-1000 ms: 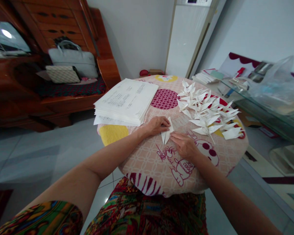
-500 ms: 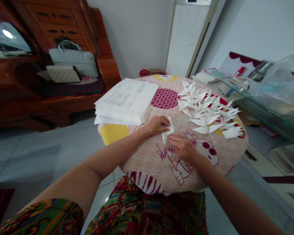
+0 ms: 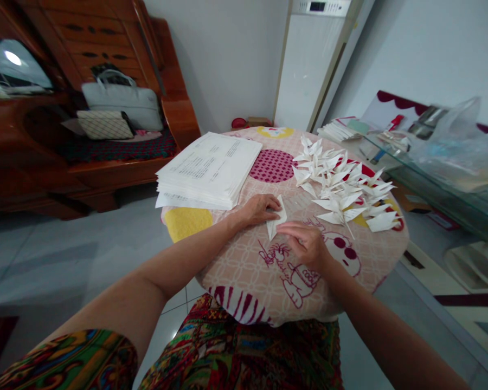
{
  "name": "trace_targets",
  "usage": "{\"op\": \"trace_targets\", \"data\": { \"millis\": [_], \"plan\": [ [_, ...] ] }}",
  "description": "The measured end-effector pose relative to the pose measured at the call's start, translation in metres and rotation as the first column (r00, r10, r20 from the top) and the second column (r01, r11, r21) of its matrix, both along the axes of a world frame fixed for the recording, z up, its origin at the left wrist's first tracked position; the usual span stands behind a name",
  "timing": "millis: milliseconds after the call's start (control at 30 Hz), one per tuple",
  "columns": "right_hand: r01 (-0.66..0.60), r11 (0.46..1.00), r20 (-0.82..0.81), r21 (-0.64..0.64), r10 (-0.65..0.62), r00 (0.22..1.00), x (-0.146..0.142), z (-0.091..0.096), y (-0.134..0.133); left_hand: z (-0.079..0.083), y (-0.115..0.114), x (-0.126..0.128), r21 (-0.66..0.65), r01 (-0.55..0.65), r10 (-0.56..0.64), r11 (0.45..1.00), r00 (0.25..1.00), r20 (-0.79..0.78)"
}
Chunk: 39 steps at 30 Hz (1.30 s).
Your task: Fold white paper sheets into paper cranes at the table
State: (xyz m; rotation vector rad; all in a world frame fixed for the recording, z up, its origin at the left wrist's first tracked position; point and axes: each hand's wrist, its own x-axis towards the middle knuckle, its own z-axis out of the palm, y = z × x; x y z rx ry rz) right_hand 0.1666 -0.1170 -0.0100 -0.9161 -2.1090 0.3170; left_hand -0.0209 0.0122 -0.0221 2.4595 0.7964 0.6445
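Note:
A small folded piece of white paper (image 3: pixel 280 215), pointed at top and bottom, lies on the round cloth-covered table (image 3: pixel 236 260). My left hand (image 3: pixel 259 209) holds its left edge, fingers bent down onto it. At its lower right edge, my right hand (image 3: pixel 307 242) pinches the paper, index finger pointing left and the other fingers curled; the thumb is mostly hidden. Just beyond the paper is a clear flat strip (image 3: pixel 297 203). To the right spreads a heap of pointed folded white paper pieces (image 3: pixel 333 179).
A thick stack of printed sheets (image 3: pixel 211 165) occupies the table's back left. A glass-topped stand (image 3: pixel 427 179) at the right carries a plastic bag (image 3: pixel 451 146) and papers (image 3: pixel 339 130). On the left, a wooden bench (image 3: pixel 179 97) holds a white handbag (image 3: pixel 124 100).
My right hand has lifted and turned slightly, its fingers more curled, with the index still at the paper's edge. My left hand stays on the paper. The view has tilted slightly upward.

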Motion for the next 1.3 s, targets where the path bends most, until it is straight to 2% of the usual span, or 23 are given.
{"op": "trace_targets", "data": {
  "millis": [100, 367, 567, 833, 1300],
  "plan": [
    [-0.037, 0.999, 0.086, -0.002, 0.037, 0.996, -0.006, -0.002, 0.016, -0.001, 0.002, -0.002, 0.005, 0.03, -0.03, 1.0, 0.999, 0.027],
    [-0.09, 0.995, 0.214, -0.041, 0.097, 0.972, -0.016, -0.016, 0.042, 0.001, 0.017, -0.013, -0.024, 0.259, -0.254, 0.966, 0.959, 0.122],
    [-0.068, 0.996, 0.212, -0.053, 0.078, 0.974, -0.016, -0.019, 0.046, 0.003, 0.017, -0.013, -0.043, 0.274, -0.269, 0.961, 0.958, 0.102],
    [-0.104, 0.987, 0.127, -0.119, 0.119, 0.985, -0.007, -0.017, 0.028, 0.005, 0.015, -0.013, -0.021, 0.247, -0.245, 0.969, 0.967, 0.07],
    [-0.131, 0.976, 0.154, -0.175, 0.159, 0.975, -0.003, -0.011, -0.013, -0.001, 0.019, -0.014, -0.015, 0.234, -0.232, 0.972, 0.97, 0.068]
  ]
}}
